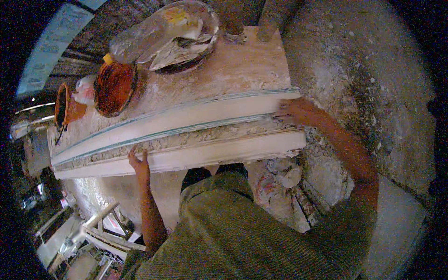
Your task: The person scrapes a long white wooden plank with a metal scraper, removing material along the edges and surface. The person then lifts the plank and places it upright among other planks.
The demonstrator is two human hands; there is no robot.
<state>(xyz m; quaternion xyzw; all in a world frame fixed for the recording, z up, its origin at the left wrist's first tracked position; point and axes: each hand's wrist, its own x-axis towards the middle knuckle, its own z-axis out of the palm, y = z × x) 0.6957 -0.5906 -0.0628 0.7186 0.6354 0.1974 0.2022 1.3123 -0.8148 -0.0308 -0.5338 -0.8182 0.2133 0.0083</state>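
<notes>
Your brown table carries an orange bowl, and on your side of that bowl lie a long white strip with green edges and a second white strip, with rough, crumbly stuff between them. Left of the bowl you have an orange pot, with a crumpled plastic bag close by the bowl, while a wide, loaded basin sits to the bowl's right and farther from you.

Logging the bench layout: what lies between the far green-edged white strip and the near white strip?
In the head view, a rough, lumpy greyish band runs between the far strip and the near strip.
</notes>
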